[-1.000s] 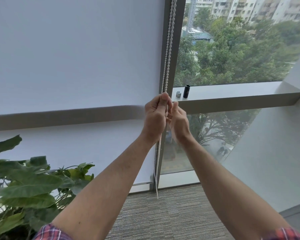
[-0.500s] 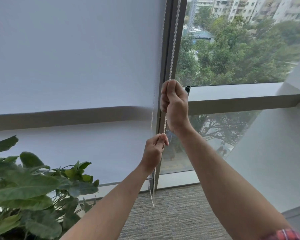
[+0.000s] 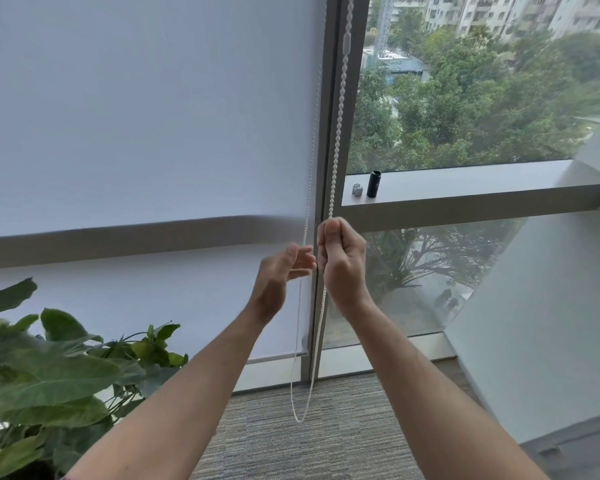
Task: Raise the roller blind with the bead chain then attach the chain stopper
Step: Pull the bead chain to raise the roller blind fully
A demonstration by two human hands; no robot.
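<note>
I see a bright, evenly lit scene, all daylight coming through the window glass [image 3: 465, 98] ahead. The roller blind [image 3: 136, 109] glows a soft, flat white with light passing through it, and a darker band crosses it where the frame behind blocks the light. My forearms read somewhat dim against that backlight, with no hard shadows anywhere. The left hand [image 3: 281, 275] is smeared by motion blur, its fingers ghosted, while the right hand [image 3: 342, 261] stays fairly sharp. The plant leaves [image 3: 49, 375] at lower left are soft and streaked. Straight lines bow toward the edges from the wide lens. The far buildings [image 3: 499, 12] look hazy and washed out.
</note>
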